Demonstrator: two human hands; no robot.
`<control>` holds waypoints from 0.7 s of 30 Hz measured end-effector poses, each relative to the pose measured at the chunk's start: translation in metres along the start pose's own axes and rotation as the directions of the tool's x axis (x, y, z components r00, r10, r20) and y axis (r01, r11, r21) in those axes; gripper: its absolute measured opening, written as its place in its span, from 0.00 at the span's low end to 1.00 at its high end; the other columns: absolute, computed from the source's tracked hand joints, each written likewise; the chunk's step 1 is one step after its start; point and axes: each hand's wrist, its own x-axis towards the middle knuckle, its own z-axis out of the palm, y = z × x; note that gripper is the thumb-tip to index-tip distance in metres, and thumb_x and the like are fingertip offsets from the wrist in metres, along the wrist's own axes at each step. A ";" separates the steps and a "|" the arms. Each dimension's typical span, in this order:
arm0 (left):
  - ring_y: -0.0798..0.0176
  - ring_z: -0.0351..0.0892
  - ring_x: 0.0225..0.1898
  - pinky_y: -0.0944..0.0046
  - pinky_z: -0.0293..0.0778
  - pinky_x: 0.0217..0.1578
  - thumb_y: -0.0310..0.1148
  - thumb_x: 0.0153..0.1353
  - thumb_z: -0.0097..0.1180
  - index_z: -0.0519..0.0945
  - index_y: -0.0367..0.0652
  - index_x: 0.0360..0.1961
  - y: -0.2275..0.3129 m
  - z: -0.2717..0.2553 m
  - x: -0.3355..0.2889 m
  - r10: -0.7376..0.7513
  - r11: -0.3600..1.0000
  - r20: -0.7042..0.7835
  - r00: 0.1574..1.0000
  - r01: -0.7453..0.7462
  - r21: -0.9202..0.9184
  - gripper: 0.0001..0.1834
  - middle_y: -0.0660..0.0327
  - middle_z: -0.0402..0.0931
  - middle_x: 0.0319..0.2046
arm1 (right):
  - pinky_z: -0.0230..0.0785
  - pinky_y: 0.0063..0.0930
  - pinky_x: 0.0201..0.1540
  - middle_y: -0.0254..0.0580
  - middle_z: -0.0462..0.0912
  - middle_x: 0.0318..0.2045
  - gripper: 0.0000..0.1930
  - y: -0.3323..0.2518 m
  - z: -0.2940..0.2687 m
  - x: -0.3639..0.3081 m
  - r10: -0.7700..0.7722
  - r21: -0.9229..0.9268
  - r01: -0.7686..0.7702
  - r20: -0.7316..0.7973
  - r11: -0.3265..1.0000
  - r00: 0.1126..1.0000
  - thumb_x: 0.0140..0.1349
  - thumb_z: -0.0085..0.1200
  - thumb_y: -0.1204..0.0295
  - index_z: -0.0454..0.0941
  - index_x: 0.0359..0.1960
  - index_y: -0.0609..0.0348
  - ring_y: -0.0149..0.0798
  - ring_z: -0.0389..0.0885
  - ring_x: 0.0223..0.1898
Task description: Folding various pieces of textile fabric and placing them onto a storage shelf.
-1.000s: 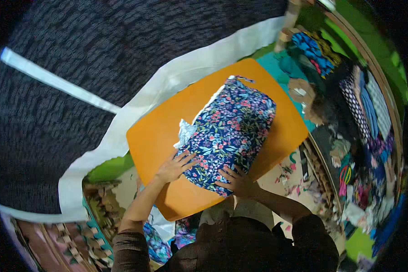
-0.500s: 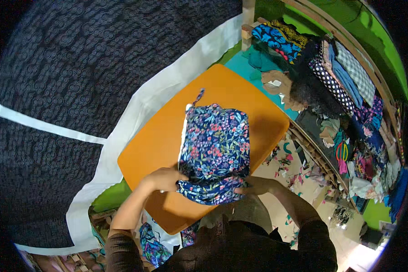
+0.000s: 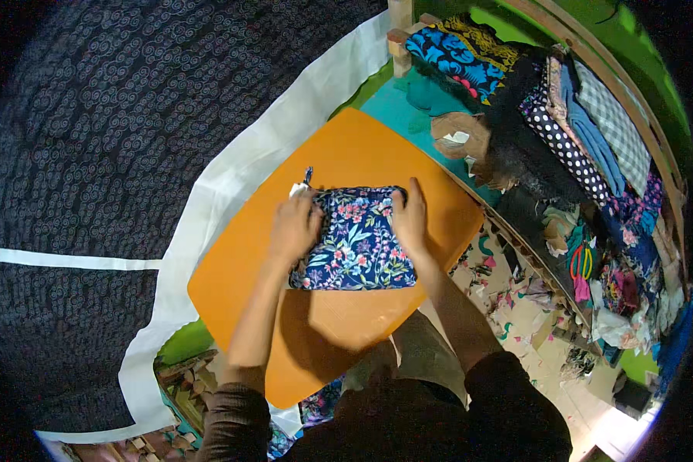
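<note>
A folded floral cloth [image 3: 362, 242], navy with pink, white and green flowers, lies flat on an orange table [image 3: 346, 150]. A short strap [image 3: 308, 175] and a white bit stick out past its far left corner. My left hand [image 3: 295, 229] rests along the cloth's left edge, its fingers pointing away from me and slightly blurred. Along the right edge lies my right hand [image 3: 410, 219], fingers stretched out on or beside the cloth and thumb apart. Both hands look open, pressing on the cloth's sides; what lies under the palms is hidden.
Dark patterned fabric [image 3: 131, 138] with a white border [image 3: 215, 185] hangs or lies along the left. To the right, a cluttered shelf holds folded cloths [image 3: 593, 131] and orange-handled scissors [image 3: 581, 263]. Fabric scraps [image 3: 504, 308] litter the floor below.
The cloth's near end has been folded away from me, making it shorter. Both hands have moved from the near edge up to its far sides. The head view has shifted slightly.
</note>
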 end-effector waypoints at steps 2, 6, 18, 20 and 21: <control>0.51 0.61 0.55 0.46 0.53 0.54 0.41 0.55 0.48 0.65 0.49 0.54 0.018 0.024 -0.031 0.108 0.985 -0.012 0.994 -0.105 0.134 0.25 0.54 0.61 0.55 | 0.42 0.49 0.60 0.52 0.61 0.57 0.22 -0.025 0.002 -0.030 -0.275 -0.198 0.291 0.103 0.936 0.956 0.59 0.41 0.63 0.65 0.52 0.62 0.53 0.55 0.60; 0.52 0.55 0.60 0.40 0.46 0.57 0.47 0.56 0.45 0.60 0.54 0.59 0.016 0.058 -0.064 -0.048 0.961 0.013 0.999 0.043 0.272 0.29 0.56 0.55 0.60 | 0.38 0.49 0.62 0.47 0.61 0.58 0.23 -0.032 0.013 -0.059 -0.406 -0.278 0.550 0.437 0.787 0.802 0.58 0.41 0.59 0.64 0.56 0.48 0.46 0.54 0.61; 0.44 0.59 0.55 0.52 0.58 0.53 0.48 0.56 0.48 0.63 0.37 0.54 -0.044 0.038 -0.029 -0.171 0.985 -0.146 0.974 0.171 -0.015 0.31 0.44 0.59 0.55 | 0.44 0.55 0.58 0.45 0.63 0.56 0.26 0.007 -0.006 0.038 -0.459 0.078 0.531 0.617 0.844 0.639 0.56 0.48 0.54 0.66 0.54 0.53 0.49 0.54 0.60; 0.45 0.59 0.56 0.53 0.55 0.55 0.53 0.50 0.53 0.63 0.38 0.55 -0.058 0.031 -0.005 -0.170 0.985 -0.045 0.984 0.169 -0.027 0.37 0.45 0.58 0.56 | 0.45 0.45 0.60 0.47 0.60 0.58 0.34 -0.014 -0.002 0.041 -0.434 0.058 0.579 0.723 0.813 0.537 0.50 0.54 0.51 0.62 0.56 0.56 0.50 0.52 0.61; 0.45 0.59 0.56 0.53 0.55 0.55 0.53 0.50 0.53 0.63 0.38 0.55 -0.059 0.028 0.006 -0.172 0.985 -0.046 0.984 0.171 -0.031 0.37 0.45 0.58 0.56 | 0.45 0.45 0.60 0.46 0.58 0.59 0.39 -0.017 -0.002 0.042 -0.356 0.007 0.582 0.797 0.813 0.487 0.45 0.57 0.50 0.60 0.57 0.55 0.50 0.52 0.61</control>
